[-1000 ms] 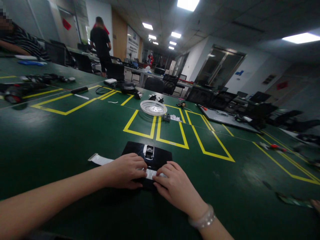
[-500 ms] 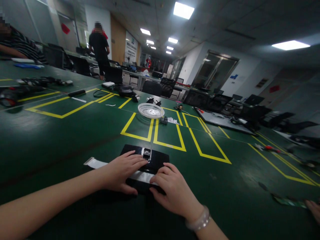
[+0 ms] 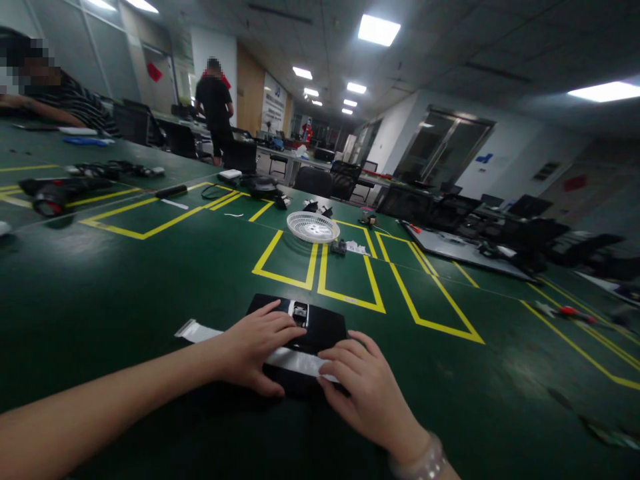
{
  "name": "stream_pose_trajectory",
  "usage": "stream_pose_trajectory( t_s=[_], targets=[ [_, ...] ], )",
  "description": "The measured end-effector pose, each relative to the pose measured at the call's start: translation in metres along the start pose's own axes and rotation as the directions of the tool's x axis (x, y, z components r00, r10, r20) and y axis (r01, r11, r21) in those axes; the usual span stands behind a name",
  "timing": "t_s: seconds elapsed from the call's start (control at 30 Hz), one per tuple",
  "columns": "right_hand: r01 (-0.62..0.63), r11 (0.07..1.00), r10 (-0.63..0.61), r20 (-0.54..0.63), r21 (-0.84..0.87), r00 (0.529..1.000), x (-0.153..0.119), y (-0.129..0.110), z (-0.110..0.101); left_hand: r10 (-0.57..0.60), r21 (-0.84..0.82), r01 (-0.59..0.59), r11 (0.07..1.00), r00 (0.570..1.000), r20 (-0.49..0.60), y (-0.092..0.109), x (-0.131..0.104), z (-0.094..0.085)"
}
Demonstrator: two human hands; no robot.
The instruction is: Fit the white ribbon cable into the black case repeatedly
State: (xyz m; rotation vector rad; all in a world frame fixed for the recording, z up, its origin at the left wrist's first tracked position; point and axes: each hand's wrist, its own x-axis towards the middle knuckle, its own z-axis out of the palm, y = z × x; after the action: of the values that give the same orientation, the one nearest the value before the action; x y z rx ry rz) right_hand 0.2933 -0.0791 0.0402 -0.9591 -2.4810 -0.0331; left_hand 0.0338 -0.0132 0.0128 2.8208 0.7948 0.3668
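Note:
A glossy black panel (image 3: 325, 327) with a small metal-edged recess (image 3: 301, 313) near its far edge lies on the green table in front of me. Across its near part runs a shiny white strip (image 3: 295, 360), whose loose left end sticks out past my left wrist. My left hand (image 3: 265, 340) rests flat on the panel with fingers stretched and thumb spread, lying over the strip. At the panel's right end, the bent fingers of my right hand (image 3: 365, 387) close on the strip, thumb below. Its fingertips partly hide the strip's right end.
Beyond the panel stands a white round basket-like grille (image 3: 313, 228) among yellow tape outlines (image 3: 350, 303). Small dark parts (image 3: 339, 247) sit beside it. A grey board (image 3: 465, 250) lies at the right. Black tools (image 3: 53, 197) and a seated person (image 3: 75, 100) are at the left.
My right hand has shifted a little to the right along the strip, uncovering more of it. My left hand stays on the panel. The whole view has turned slightly.

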Motion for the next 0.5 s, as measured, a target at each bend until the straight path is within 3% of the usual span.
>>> stream_pose_trajectory(
  t_s=[0.13,0.27,0.33,0.4,0.5],
  targets=[
    [-0.023,0.999,0.021,-0.048,-0.025,0.999,0.001,0.005,-0.004,-0.131,0.091,0.137,0.986,0.989,-0.067,-0.024,-0.006,-0.018],
    [-0.112,0.994,0.112,0.127,-0.007,0.986,-0.001,0.008,-0.002,-0.368,0.177,0.396,0.901,0.914,-0.172,-0.072,-0.024,-0.042],
    [-0.164,0.986,0.164,0.217,-0.018,0.962,-0.002,0.009,0.001,-0.526,0.186,0.565,0.804,0.821,-0.223,-0.099,-0.037,-0.054],
    [-0.195,0.980,0.199,0.264,-0.040,0.944,-0.002,0.010,0.002,-0.672,0.165,0.717,0.677,0.694,-0.259,-0.123,-0.053,-0.066],
    [-0.211,0.975,0.221,0.281,-0.067,0.934,-0.002,0.011,0.003,-0.796,0.129,0.842,0.524,0.537,-0.279,-0.149,-0.081,-0.083]
  ],
)
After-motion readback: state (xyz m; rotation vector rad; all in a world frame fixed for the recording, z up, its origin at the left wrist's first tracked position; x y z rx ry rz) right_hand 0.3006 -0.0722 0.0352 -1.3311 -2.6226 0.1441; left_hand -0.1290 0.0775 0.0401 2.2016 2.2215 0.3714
